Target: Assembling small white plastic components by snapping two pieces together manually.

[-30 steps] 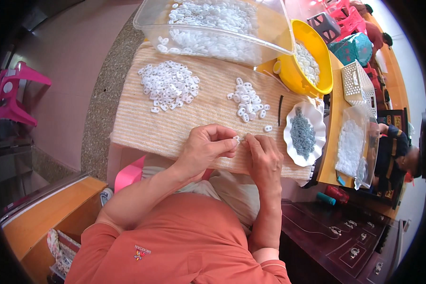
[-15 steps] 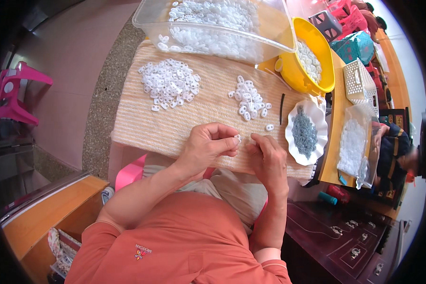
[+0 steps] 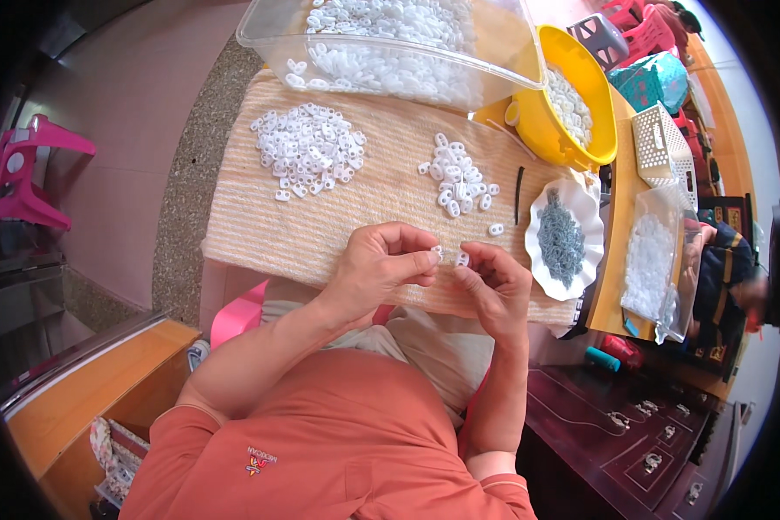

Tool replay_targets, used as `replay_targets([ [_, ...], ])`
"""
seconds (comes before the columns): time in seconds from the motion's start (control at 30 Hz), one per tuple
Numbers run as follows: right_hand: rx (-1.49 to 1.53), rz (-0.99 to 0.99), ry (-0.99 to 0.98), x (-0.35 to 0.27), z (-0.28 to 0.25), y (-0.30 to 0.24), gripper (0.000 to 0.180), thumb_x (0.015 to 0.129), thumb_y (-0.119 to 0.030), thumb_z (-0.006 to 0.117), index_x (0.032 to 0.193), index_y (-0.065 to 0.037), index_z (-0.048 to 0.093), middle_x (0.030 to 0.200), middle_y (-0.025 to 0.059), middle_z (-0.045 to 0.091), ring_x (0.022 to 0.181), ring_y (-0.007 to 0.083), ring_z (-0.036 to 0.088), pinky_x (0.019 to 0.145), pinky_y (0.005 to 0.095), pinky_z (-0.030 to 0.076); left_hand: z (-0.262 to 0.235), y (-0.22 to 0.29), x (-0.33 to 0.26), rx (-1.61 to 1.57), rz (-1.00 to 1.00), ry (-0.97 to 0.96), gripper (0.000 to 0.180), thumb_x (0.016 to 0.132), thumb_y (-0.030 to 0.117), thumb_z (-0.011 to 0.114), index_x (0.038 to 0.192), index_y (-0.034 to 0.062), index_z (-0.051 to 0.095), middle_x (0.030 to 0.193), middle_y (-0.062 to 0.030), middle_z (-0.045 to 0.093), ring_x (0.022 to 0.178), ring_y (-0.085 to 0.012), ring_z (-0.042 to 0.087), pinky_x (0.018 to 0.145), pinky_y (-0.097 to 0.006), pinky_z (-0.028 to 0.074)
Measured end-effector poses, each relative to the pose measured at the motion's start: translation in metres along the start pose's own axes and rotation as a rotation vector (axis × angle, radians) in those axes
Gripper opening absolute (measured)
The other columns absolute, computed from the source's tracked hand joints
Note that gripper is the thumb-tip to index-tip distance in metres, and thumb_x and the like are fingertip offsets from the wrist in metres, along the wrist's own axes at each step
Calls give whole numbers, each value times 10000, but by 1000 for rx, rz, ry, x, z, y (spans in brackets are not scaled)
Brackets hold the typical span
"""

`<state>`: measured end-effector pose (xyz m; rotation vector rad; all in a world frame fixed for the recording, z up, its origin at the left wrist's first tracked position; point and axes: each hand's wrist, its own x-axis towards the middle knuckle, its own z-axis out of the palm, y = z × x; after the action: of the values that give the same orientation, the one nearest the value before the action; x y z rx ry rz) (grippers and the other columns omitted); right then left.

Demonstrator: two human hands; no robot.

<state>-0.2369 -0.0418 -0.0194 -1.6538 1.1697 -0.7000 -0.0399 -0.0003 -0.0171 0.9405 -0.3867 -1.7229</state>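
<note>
Near the table's front edge, my left hand [image 3: 374,265] pinches a small white plastic piece [image 3: 438,253] between thumb and fingers; its exact shape is too small to make out. Just to the right, my right hand [image 3: 499,284] grips a white oval two-hole piece [image 3: 463,259] between thumb and fingertips. The two pieces are close but apart. Beyond my hands lies a small pile of white two-hole ovals [image 3: 457,176], with a single oval [image 3: 496,230] nearer to me. Farther left sits a larger heap of small white plastic pieces [image 3: 308,146].
A scalloped white dish [image 3: 590,227] of grey-blue small parts stands right of my right hand. A dark thin strip [image 3: 518,195] lies beside it. At the back are a clear bin [image 3: 269,39] and a yellow basin [image 3: 604,104], both holding white pieces. A striped cloth [image 3: 260,221] covers the table.
My right hand has turned and shifted slightly, so the white oval in its fingertips now shows. My left hand stays almost still with its piece.
</note>
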Motion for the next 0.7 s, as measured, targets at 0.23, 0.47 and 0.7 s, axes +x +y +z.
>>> replay_targets([
  [0.23,104,134,3,-1,-1,0,352,801,-99,674,1131,2,608,876,47,646,808,97,600,729,247,488,1,1,0,43,-7,-11,153,834,14,656,979,-21,627,850,-74,651,723,-119,637,681,-246,557],
  [0.47,158,106,-14,0,-1,3,352,802,-74,669,1135,21,607,918,47,647,843,102,606,740,247,489,2,0,0,57,-6,-23,154,837,17,650,985,-21,630,842,-69,648,722,-111,631,675,-248,554],
  [0.7,220,105,-57,-1,-1,3,329,813,-31,647,1134,31,604,942,40,626,858,101,585,759,240,476,1,-1,1,74,-8,-36,151,838,15,651,986,-12,633,826,-61,651,724,-98,628,668,-240,553],
])
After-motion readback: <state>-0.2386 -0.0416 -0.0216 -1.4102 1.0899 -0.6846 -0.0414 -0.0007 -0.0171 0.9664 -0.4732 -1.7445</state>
